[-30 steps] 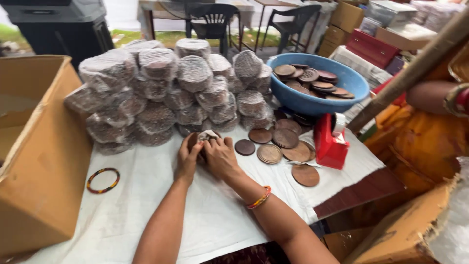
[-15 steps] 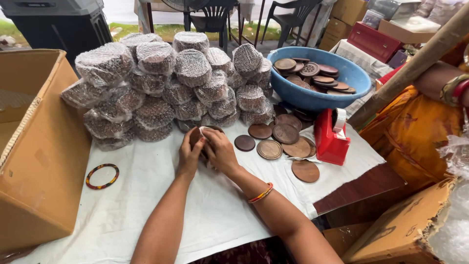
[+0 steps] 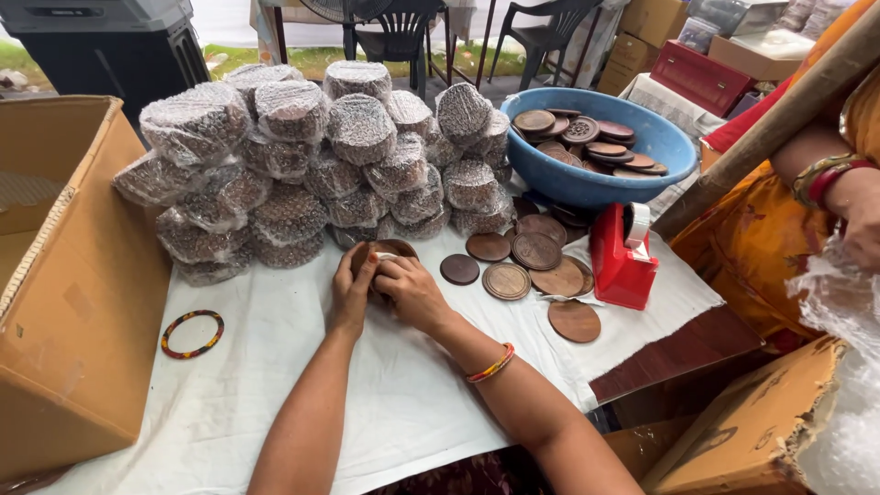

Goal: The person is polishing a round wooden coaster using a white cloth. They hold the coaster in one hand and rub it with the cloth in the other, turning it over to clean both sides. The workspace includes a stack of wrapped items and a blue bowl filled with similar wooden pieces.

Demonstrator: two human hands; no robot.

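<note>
Together, the left hand (image 3: 351, 291) and right hand (image 3: 411, 291) close around a stack of round wooden discs (image 3: 383, 251) on the white-covered counter (image 3: 302, 385), just in front of the heap of bubble-wrapped bundles (image 3: 312, 156). Loose discs (image 3: 534, 266) and a red tape dispenser (image 3: 621, 257) lie to the right.

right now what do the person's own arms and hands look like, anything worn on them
Both arms are bare, with no sleeves showing up to the bottom edge of the view. The right hand has a thin bangle at the wrist, striped orange, red and yellow. The left hand and its wrist carry nothing. No rings or gloves can be made out on either hand.
</note>
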